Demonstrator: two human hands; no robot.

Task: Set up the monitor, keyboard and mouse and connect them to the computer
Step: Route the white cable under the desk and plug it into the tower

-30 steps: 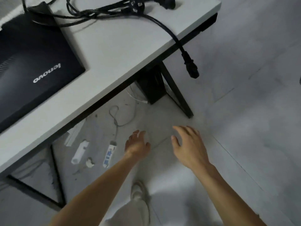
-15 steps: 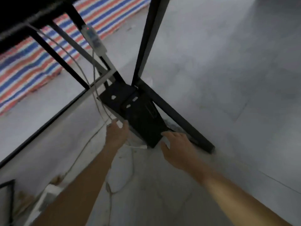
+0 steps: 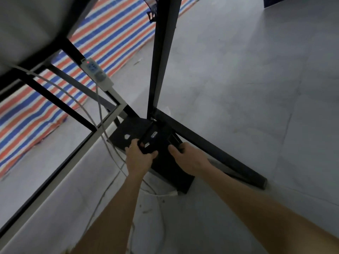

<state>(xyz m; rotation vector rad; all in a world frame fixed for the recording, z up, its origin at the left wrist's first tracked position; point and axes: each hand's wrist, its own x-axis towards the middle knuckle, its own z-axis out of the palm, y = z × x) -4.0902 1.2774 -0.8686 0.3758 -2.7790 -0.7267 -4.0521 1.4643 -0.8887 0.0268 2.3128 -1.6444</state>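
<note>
A black computer case stands on the grey floor under the desk, wedged beside the black desk leg and its foot bar. My left hand grips the case's top left edge, fingers curled over it. My right hand holds the top right edge next to the foot bar. The monitor, keyboard and mouse are out of view.
A white power strip with a red light hangs from the desk frame, its white cables trailing down past the case. A red, white and blue striped tarp covers the floor behind. Black frame bars cross at left.
The view dropped from the desk top to beneath the desk. Both hands reached forward from open above the floor and took hold of the computer case's top.
</note>
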